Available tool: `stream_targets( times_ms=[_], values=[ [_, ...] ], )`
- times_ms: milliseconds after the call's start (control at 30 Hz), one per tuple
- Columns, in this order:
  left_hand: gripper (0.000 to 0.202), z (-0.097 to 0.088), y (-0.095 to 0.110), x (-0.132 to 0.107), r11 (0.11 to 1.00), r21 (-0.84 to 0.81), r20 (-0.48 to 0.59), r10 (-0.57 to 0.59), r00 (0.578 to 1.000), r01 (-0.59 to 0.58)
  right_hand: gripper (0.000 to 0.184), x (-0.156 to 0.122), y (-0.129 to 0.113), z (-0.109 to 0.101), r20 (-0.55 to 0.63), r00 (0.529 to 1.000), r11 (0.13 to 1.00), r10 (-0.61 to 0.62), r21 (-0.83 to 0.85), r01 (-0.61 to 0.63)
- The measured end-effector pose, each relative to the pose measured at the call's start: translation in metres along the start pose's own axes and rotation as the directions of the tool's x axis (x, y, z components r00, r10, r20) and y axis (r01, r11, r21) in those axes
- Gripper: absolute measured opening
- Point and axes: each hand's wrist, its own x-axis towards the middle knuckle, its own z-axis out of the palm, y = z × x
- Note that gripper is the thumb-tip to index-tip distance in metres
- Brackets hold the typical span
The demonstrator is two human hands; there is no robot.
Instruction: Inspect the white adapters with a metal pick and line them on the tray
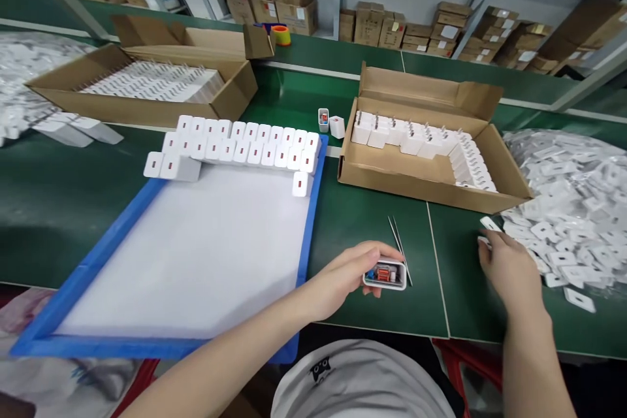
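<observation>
Your left hand (350, 271) grips an open white plastic charger shell (385, 274), circuit board showing, near the green bench's front edge beside the tweezers (400, 248); keep it steady and level while your right hand (507, 261), fingers loosely spread, touches a white cover plate (490, 225) at the heap's (573, 209) edge.

the single head-worn camera is looking forward and down from above the person's chest, facing across the green table (372, 209) toward shelves of boxes (441, 29) at the far wall. it is sitting close over the near table edge, taking in both forearms, and no second view is sharing the scene.
</observation>
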Motion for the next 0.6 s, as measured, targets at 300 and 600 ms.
stream_targets(
  times_ms=[300,600],
  values=[
    [0.063,0.001,0.003,0.000,1.000,-0.015,-0.013,0.008,1.000,-0.008,0.042,-0.006,0.030,0.003,0.060,0.957,0.957,-0.285,0.078,0.280],
    [0.065,0.001,0.002,0.002,0.999,-0.040,-0.021,-0.001,1.000,0.000,0.042,-0.008,0.036,0.003,0.057,0.929,0.927,-0.365,0.120,0.356]
  ],
)
